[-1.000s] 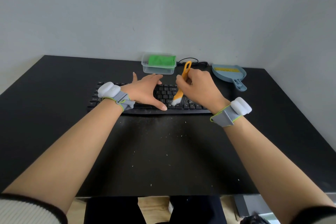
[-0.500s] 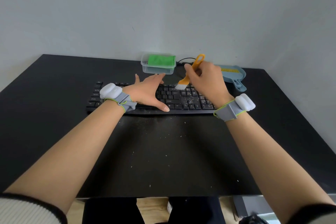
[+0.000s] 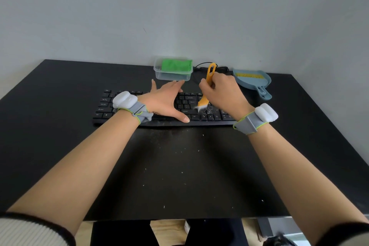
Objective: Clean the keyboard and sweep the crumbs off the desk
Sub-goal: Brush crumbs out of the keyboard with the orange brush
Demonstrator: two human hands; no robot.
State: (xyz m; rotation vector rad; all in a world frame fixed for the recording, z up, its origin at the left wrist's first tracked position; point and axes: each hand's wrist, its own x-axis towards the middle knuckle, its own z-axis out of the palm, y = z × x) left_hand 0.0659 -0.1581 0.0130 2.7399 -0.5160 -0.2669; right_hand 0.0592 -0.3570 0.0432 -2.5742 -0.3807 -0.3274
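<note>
A black keyboard [image 3: 107, 104] lies across the middle of the black desk [image 3: 60, 86]. My left hand [image 3: 163, 102] lies flat on its centre keys, fingers spread and straight. My right hand [image 3: 223, 92] grips an orange brush [image 3: 210, 74] by the handle. The brush's white bristles [image 3: 200, 107] touch the keys on the right half, where pale crumbs [image 3: 208, 112] lie among them. More crumbs [image 3: 182, 171] are scattered over the desk in front of the keyboard.
A clear plastic box [image 3: 172, 77] holding a green cloth [image 3: 175, 65] stands behind the keyboard. A blue dustpan [image 3: 253, 82] lies at the back right, and a black cable [image 3: 201, 65] runs along the wall. The desk's front edge [image 3: 179, 218] is near my body.
The brush swung up to the keyboard's back row, then came down to the middle rows on the right half. My left hand has stayed flat on the keys.
</note>
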